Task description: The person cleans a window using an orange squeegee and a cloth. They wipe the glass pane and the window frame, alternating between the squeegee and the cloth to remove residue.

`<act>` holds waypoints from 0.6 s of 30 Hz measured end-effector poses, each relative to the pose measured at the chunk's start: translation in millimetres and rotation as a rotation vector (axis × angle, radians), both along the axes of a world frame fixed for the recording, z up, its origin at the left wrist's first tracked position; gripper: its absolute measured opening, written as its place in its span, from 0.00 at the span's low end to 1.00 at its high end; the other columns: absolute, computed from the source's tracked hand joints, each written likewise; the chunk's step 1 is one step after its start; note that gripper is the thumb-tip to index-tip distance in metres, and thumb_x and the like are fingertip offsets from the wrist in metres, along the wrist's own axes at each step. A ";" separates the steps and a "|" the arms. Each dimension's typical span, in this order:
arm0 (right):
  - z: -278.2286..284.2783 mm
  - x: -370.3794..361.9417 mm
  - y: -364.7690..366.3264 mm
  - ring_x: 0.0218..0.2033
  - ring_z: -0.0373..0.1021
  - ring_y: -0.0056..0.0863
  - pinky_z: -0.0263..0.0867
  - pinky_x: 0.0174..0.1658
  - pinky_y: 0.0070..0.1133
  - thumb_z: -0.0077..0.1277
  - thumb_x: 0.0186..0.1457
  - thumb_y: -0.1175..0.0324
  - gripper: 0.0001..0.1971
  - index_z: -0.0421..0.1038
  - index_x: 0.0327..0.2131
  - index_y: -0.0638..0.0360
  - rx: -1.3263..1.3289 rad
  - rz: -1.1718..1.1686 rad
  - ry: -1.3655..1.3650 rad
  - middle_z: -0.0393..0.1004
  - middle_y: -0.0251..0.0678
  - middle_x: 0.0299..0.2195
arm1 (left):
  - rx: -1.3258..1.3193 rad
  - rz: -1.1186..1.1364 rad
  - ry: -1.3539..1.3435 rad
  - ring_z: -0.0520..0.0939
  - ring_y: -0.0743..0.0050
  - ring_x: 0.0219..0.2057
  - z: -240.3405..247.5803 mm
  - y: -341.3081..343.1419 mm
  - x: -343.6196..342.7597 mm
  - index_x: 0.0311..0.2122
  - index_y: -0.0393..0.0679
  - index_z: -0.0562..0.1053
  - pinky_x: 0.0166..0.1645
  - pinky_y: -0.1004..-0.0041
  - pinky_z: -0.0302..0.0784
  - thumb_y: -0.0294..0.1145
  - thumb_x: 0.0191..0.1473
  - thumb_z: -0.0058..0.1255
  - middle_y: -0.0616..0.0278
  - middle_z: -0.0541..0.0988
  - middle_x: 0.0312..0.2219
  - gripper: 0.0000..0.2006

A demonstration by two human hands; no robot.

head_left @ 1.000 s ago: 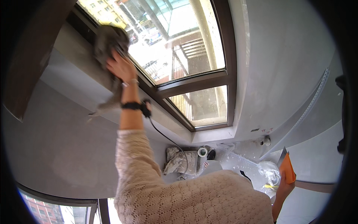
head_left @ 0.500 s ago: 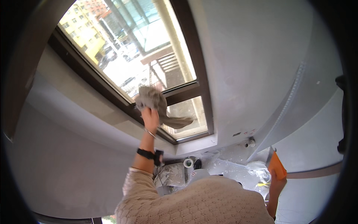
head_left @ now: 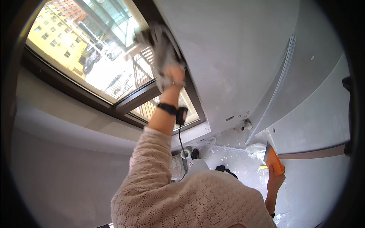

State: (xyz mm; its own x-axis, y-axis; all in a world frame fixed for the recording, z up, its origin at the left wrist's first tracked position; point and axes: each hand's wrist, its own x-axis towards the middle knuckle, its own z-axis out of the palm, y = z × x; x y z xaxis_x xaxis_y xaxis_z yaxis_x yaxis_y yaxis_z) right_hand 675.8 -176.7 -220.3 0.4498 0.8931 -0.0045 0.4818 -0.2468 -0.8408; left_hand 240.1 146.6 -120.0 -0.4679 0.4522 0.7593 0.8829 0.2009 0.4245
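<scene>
My left hand (head_left: pixel 173 74) is raised and closed around a grey-brown rag (head_left: pixel 162 43), which is smeared by motion. The rag lies over the right upright of the dark brown window frame (head_left: pixel 131 95) and part of the glass beside it; whether it presses on them is hard to tell. A black strap with a small device (head_left: pixel 181 116) sits on my left wrist, and a cable hangs from it. Low on the right, my right hand (head_left: pixel 276 176) grips a wide putty knife (head_left: pixel 274 160) with an orange body, its thin metal blade pointing up and away.
Right of the window runs a grey wall (head_left: pixel 228 49). A white perforated corner strip (head_left: pixel 279 81) leans there. Below are a pipe stub (head_left: pixel 248 124), a plastic bag (head_left: pixel 256 151) and a floor (head_left: pixel 235 161) speckled with white debris. A white roll (head_left: pixel 185 153) stands near my foot (head_left: pixel 195 153).
My left hand has swept the rag up and to the right, from the crossbar area to the right upright. My right hand still holds the putty knife low. The view has shifted a little.
</scene>
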 end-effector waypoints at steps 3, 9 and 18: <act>-7.3 7.0 -10.1 0.37 0.71 0.32 0.66 0.41 0.25 0.56 0.51 0.70 0.17 0.69 0.43 0.68 -0.030 -0.018 -0.028 0.74 0.43 0.36 | -0.180 -0.203 -0.335 0.71 0.50 0.49 -87.5 -24.1 2.6 0.44 0.44 0.72 0.53 0.56 0.63 0.45 0.46 0.54 0.49 0.73 0.39 0.21; -23.7 19.0 -18.8 0.36 0.71 0.30 0.67 0.40 0.23 0.56 0.52 0.68 0.19 0.67 0.45 0.69 -0.100 -0.034 0.010 0.74 0.41 0.37 | -0.664 -0.298 0.283 0.72 0.50 0.44 -172.8 -63.7 -37.1 0.37 0.46 0.75 0.46 0.58 0.64 0.34 0.42 0.53 0.53 0.73 0.39 0.14; -47.8 14.7 -25.5 0.40 0.71 0.31 0.66 0.45 0.25 0.56 0.52 0.67 0.21 0.66 0.47 0.69 -0.028 -0.068 0.036 0.73 0.41 0.41 | -0.522 0.196 0.447 0.70 0.55 0.44 -171.4 -196.0 -199.0 0.37 0.45 0.73 0.45 0.59 0.66 0.29 0.51 0.44 0.59 0.67 0.53 0.08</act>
